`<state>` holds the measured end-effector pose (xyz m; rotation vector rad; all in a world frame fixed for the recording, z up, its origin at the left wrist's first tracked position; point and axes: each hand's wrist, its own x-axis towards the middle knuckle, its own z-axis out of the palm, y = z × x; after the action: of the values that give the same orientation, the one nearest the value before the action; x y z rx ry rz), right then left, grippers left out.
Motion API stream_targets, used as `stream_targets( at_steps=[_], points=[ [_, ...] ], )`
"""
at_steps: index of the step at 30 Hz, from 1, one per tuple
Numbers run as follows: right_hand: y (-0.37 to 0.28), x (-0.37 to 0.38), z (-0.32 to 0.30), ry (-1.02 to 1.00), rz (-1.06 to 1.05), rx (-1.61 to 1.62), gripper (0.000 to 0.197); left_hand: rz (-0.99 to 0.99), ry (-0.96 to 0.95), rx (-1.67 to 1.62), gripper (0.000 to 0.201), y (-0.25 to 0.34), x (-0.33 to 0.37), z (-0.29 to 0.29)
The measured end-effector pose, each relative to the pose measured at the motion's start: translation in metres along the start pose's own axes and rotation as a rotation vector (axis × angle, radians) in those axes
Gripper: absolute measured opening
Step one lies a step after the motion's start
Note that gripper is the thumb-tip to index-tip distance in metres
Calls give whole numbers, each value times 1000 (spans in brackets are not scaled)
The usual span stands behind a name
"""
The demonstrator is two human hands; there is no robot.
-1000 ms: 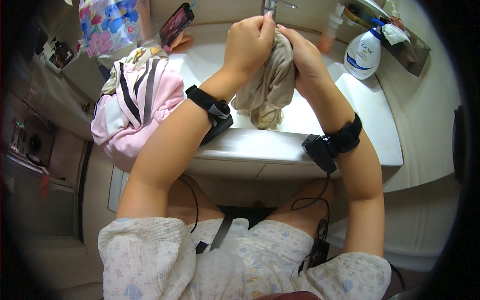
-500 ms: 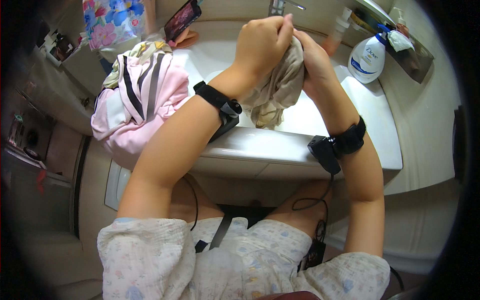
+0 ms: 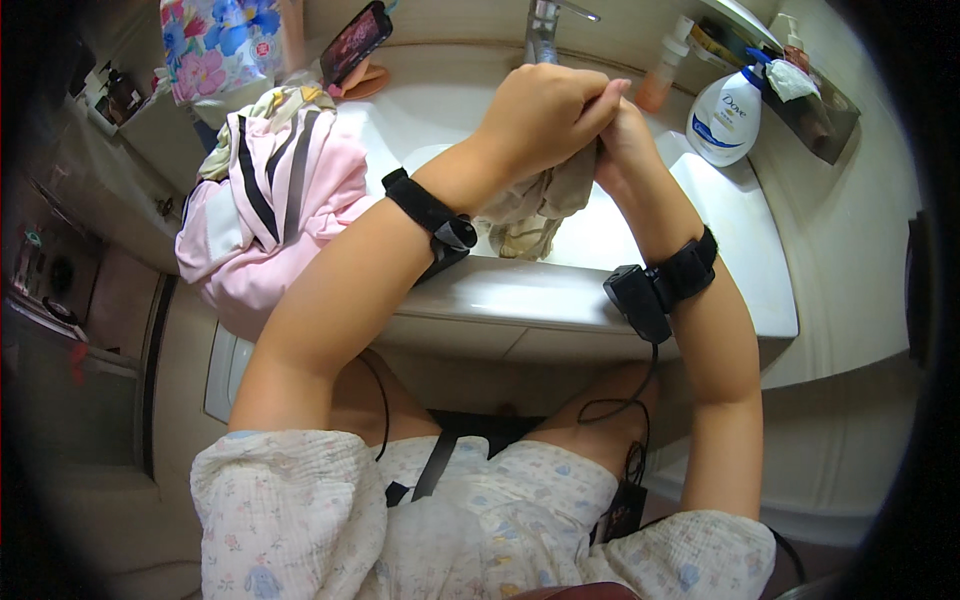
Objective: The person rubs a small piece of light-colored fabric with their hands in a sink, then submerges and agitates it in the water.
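Observation:
Over the washbasin (image 3: 480,285), a wet-looking beige garment (image 3: 555,195) hangs bunched from both fists. My left hand (image 3: 550,110) is curled round its upper part, the thumb lying toward the right hand. Pressed up beside it, my right hand (image 3: 625,145) is closed on the same cloth, with most of its fingers hidden behind the left. The lower folds of the garment dangle into the basin near its front rim. Behind my left hand stands the chrome tap (image 3: 541,35).
Pink clothes with dark stripes (image 3: 285,190) are heaped on the basin's left side. A phone (image 3: 355,45) leans on an orange stand behind them, near a flowered pack (image 3: 220,50). At the right rear are a white pump bottle (image 3: 725,118) and a corner shelf (image 3: 815,115).
Both hands have come lower and slightly right with the garment, and their fists sit closer together. Less of the cloth shows between them, and more of the tap is visible.

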<state>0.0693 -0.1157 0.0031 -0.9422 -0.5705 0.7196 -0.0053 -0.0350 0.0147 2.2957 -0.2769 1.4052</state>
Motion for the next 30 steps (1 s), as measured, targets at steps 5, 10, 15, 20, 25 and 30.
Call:
stream_targets(
  at_steps=[5,10,15,20,25,30],
  points=[
    [-1,5,8,-93,105,45,24,-145,117,66,36,-7,3,-2],
    [-8,-4,18,-128,200,17,25,-344,293,40,42,-16,4,-10],
    [-13,-14,30,-139,183,-64,26,-484,298,56,40,-32,2,-20],
    [-4,-1,14,-130,151,9,27,-415,275,-105,41,-18,5,-10],
    [0,0,3,-25,34,27,28,-111,106,-52,36,2,0,-2],
    [-4,-1,7,-97,70,107,27,-159,52,28,41,4,3,-5]
  ],
)
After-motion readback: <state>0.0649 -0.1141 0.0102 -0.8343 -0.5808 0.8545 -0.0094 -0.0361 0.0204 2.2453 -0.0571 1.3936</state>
